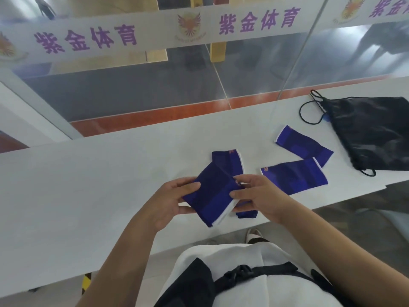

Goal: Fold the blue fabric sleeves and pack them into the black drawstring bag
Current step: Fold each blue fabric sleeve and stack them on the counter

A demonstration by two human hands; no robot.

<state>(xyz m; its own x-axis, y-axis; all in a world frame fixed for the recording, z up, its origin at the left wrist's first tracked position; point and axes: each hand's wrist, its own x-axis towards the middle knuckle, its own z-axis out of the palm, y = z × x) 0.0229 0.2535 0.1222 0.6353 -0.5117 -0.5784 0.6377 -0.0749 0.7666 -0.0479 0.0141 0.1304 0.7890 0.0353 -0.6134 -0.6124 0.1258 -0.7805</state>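
Observation:
A blue fabric sleeve (212, 196) with a white hem is held above the white table (99, 173) between both hands. My left hand (170, 200) grips its left edge, thumb on top. My right hand (259, 196) pinches its right edge. Part of another blue sleeve (230, 161) shows behind it, and a dark blue end (246, 214) pokes out under my right hand. Two more blue sleeves lie flat to the right, one (294, 176) near my right hand and one (304, 145) farther back. The black drawstring bag (374, 131) lies flat at the far right, its cords looped to the left.
A glass partition (199, 74) with a white banner of purple characters rises just behind the table's far edge. The table's near edge runs close to my body. The black bag reaches the right border of the frame.

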